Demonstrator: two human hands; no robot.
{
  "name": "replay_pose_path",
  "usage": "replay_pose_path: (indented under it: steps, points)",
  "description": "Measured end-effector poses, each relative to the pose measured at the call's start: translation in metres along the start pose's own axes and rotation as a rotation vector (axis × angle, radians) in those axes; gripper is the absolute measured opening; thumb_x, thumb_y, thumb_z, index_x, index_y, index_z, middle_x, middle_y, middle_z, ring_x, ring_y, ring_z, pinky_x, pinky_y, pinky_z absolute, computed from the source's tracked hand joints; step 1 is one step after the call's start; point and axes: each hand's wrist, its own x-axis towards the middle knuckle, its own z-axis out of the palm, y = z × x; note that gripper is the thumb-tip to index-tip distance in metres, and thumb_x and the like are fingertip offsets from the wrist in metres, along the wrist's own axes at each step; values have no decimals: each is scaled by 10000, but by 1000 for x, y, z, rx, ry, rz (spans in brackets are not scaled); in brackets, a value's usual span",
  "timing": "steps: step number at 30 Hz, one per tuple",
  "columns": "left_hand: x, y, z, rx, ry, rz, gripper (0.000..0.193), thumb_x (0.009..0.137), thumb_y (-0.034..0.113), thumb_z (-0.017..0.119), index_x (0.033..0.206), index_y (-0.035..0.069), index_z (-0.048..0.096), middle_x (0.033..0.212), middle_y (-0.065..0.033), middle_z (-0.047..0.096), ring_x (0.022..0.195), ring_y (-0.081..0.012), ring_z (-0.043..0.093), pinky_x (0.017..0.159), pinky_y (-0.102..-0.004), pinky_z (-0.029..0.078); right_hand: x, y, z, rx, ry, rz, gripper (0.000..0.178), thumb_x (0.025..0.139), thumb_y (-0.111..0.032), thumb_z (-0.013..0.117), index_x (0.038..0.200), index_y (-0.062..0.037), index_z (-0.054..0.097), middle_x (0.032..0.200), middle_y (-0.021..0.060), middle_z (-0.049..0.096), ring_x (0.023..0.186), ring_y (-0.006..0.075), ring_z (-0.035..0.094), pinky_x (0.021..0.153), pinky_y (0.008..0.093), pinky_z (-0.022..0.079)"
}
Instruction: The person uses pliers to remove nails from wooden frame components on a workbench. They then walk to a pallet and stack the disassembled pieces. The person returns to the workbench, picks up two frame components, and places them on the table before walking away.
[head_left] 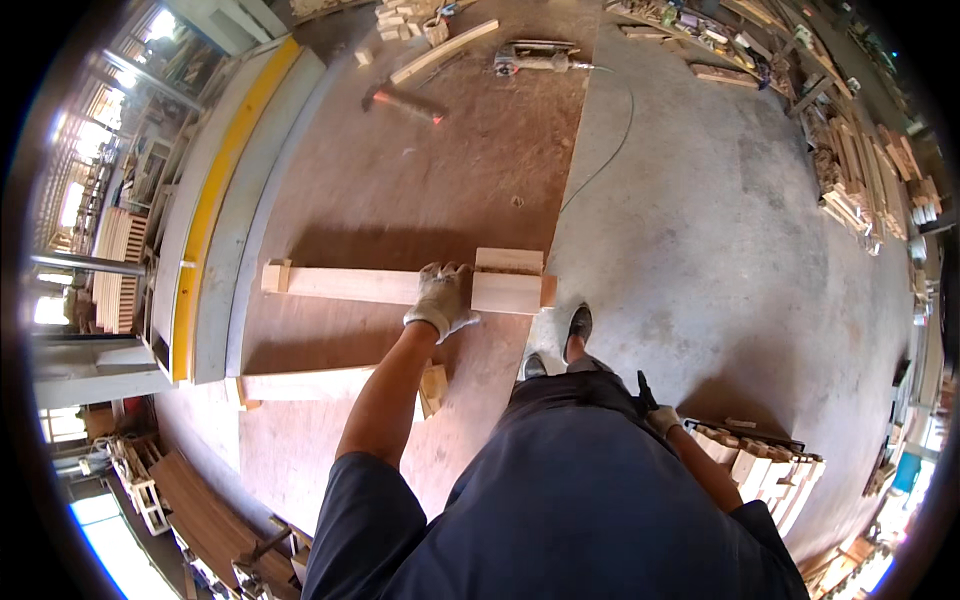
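My left hand (443, 297), in a pale work glove, grips a long wooden beam (350, 284) from above, with the fingers curled over its far edge. At the beam's right end sits a wider wooden block (508, 292), just beside the glove. A small end piece (276, 276) crosses the beam's left end. Low at my right side is my gloved right hand (662, 418), closed near a slim dark object (645, 388) that sticks up past it; its kind is unclear. Much of that hand is hidden by my body.
A second beam (310, 385) lies nearer me on the reddish board (400, 190). Farther off are a hammer (405, 103), a power tool (535, 60) with a cord, and a loose timber strip (445, 52). A yellow-edged bench (215, 200) stands left; stacked wood pieces (755, 465) stand right.
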Motion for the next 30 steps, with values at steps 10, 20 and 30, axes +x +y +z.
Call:
replay_pose_path:
  steps: [10,20,30]
  points:
    - [-4,-4,10,33,-23,-51,904,641,478,893,1387,103,547,1355,-127,591,1334,-328,497,1158,-481,308,37,-62,-26,22,-28,-260,297,906,-264,710,1000,18,698,729,123,687,636,226,671,609,397,530]
    - [41,-30,-52,-300,-521,40,720,603,380,953,1226,113,711,1167,-87,761,1201,-296,658,1268,-546,68,-47,-186,-54,-106,-175,-603,376,928,-275,692,1155,25,670,827,118,693,750,197,618,721,367,503]
    - [39,-21,-58,16,-40,-49,1051,658,706,815,1479,126,512,1467,-200,549,1394,-394,468,1206,-484,284,-78,-250,-70,-167,-229,-763,433,942,-229,662,1304,7,630,1001,218,721,939,308,687,886,406,513]
